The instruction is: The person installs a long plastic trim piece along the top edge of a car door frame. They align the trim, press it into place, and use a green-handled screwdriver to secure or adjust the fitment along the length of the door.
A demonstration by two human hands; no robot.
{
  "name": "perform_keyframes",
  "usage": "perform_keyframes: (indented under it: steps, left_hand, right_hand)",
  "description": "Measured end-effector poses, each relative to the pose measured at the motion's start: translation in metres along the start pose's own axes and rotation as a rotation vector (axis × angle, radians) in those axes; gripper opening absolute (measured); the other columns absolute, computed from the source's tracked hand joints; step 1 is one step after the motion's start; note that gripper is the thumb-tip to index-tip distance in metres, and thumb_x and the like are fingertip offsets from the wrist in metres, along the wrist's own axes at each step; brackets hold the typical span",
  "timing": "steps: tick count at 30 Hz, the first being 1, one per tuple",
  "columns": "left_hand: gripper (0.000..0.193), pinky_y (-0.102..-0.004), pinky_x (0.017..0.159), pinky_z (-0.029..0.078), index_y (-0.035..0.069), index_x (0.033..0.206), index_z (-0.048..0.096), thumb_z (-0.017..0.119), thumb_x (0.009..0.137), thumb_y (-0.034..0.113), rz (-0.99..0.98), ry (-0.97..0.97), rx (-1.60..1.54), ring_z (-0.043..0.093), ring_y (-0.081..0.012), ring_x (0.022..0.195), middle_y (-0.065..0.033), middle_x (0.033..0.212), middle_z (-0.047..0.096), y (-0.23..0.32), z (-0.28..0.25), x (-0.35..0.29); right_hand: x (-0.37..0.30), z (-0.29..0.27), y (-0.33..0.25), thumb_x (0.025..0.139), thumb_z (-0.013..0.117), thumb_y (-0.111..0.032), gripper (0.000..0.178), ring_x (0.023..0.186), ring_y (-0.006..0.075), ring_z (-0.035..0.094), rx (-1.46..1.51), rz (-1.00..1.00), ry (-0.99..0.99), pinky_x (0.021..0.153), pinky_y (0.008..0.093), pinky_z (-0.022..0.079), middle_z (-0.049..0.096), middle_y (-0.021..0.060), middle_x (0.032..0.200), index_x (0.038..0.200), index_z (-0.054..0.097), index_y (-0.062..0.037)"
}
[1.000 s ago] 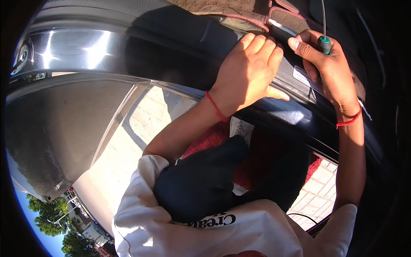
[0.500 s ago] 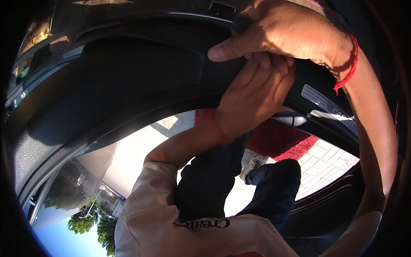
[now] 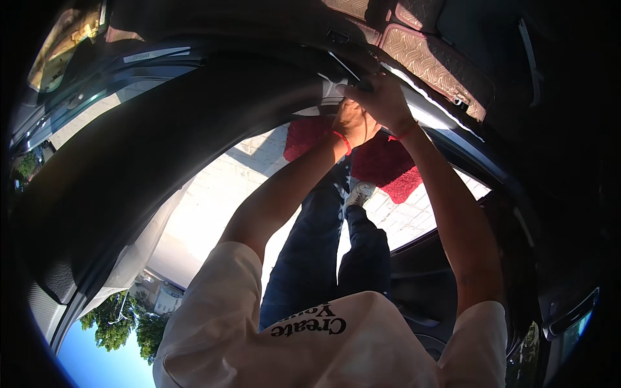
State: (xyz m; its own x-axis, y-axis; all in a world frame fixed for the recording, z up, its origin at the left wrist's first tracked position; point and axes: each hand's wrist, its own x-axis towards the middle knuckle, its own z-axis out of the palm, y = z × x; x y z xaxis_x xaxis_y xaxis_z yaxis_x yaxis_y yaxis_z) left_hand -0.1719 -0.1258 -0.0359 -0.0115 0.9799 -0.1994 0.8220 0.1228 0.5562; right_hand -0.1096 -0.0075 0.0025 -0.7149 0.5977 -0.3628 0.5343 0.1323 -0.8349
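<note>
Both my hands are together at the lower edge of a car's door opening. My right hand (image 3: 385, 103) is closed on the dark handle of a thin-shafted tool that looks like a screwdriver (image 3: 344, 66). Its metal shaft points up and to the left. My left hand (image 3: 354, 123) lies just under the right one, against the sill edge, and its fingers are mostly hidden. Black door-frame trim (image 3: 265, 84) curves away to the left of the hands. A pale, sunlit sill strip (image 3: 430, 116) runs from the hands toward the right.
Inside the car lies a brown patterned floor mat (image 3: 420, 58) with pinkish edging. Below the sill, a red shaggy mat (image 3: 385, 161) lies on light paving (image 3: 223, 181). My legs (image 3: 304, 239) and a pale shoe (image 3: 360, 193) are near it. Dark car parts fill the right side.
The view has drawn back and shifted, showing more floor mat and sill. My right hand, earlier reaching over the left from the right, now rests beside and above it with the tool.
</note>
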Motion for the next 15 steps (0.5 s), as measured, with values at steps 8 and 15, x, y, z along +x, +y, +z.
perform_keyframes:
  steps: [8,15]
  left_hand:
    - [0.086,-0.0495,0.128,0.02,0.001,0.156,0.041,0.076,0.086,0.037,-0.15,0.05,0.059,0.03,-0.0324,0.156,-0.0188,0.165,0.037,0.033,-0.022,-0.026]
    - [0.077,-0.048,0.122,0.033,0.001,0.151,0.048,0.07,0.09,0.042,-0.649,-0.057,-0.32,0.046,-0.0331,0.146,-0.0165,0.156,0.051,0.069,-0.04,-0.236]
  right_hand:
    - [-0.24,-0.016,-0.036,0.096,0.078,-0.036,0.045,0.05,0.006,0.048,0.372,0.84,0.003,0.048,0.0256,0.038,0.054,-0.0024,0.059,0.067,0.058,-0.0093]
    - [-0.415,-0.012,0.009,0.09,0.085,-0.039,0.045,0.049,0.0067,0.049,0.266,1.012,-0.273,0.047,0.0225,0.039,0.059,0.0012,0.064,0.071,0.059,-0.0082]
